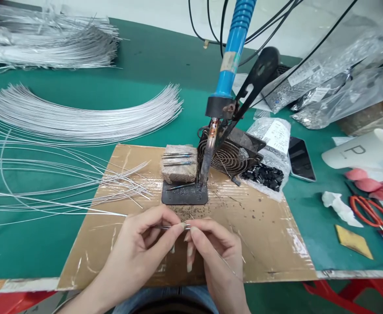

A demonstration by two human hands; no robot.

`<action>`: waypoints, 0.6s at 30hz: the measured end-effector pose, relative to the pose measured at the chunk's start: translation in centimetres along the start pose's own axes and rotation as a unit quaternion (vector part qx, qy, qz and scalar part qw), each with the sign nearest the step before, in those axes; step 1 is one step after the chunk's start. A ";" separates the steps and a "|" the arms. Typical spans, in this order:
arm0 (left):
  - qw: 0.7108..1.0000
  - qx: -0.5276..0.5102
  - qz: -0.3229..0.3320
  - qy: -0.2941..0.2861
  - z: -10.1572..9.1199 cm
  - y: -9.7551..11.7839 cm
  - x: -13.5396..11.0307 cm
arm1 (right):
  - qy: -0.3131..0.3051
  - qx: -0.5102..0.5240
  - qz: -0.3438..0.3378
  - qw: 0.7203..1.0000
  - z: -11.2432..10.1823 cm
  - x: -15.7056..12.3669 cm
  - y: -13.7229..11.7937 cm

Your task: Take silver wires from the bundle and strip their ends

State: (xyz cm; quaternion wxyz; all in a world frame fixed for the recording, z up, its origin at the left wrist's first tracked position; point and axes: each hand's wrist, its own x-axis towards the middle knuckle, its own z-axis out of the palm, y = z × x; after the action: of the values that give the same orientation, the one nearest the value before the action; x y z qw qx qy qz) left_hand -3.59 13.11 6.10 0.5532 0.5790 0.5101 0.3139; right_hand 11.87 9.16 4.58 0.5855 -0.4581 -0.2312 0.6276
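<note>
My left hand (pixel 145 244) and my right hand (pixel 211 248) meet over the front of a taped cardboard sheet (pixel 263 235). Both pinch thin silver wire (pixel 174 226) between thumb and forefinger, the fingertips almost touching. A long wire runs from my left hand out to the left. Just beyond my hands a blue-handled soldering iron (pixel 230 56) stands fixed upright, its tip over a dark metal plate (pixel 184 192). A stone block (pixel 178 170) beside it carries a few short wire pieces.
Bundles of curved silver wire (pixel 80 117) lie across the green table at left and back left. A small fan (pixel 227 155), a bag of black parts (pixel 265 174), a phone (pixel 300 159), orange scissors (pixel 371 211) and plastic bags (pixel 335 87) sit at right.
</note>
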 end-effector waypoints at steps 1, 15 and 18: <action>1.000 0.006 -0.001 0.003 0.0 -0.1 0.0 | 0.004 0.000 0.001 1.000 0.0 0.0 0.0; 0.998 0.043 0.047 0.022 0.2 0.4 0.2 | -0.014 0.008 0.019 1.000 -0.2 0.2 -0.1; 0.997 0.054 0.044 0.018 0.1 0.4 0.1 | -0.026 0.010 0.027 0.999 -0.5 0.3 -0.2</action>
State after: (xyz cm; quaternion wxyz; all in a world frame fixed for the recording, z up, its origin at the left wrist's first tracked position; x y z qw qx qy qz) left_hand -3.40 13.29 6.44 0.4972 0.6243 0.5103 0.3204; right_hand 12.41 9.38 4.43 0.5665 -0.4416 -0.2272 0.6576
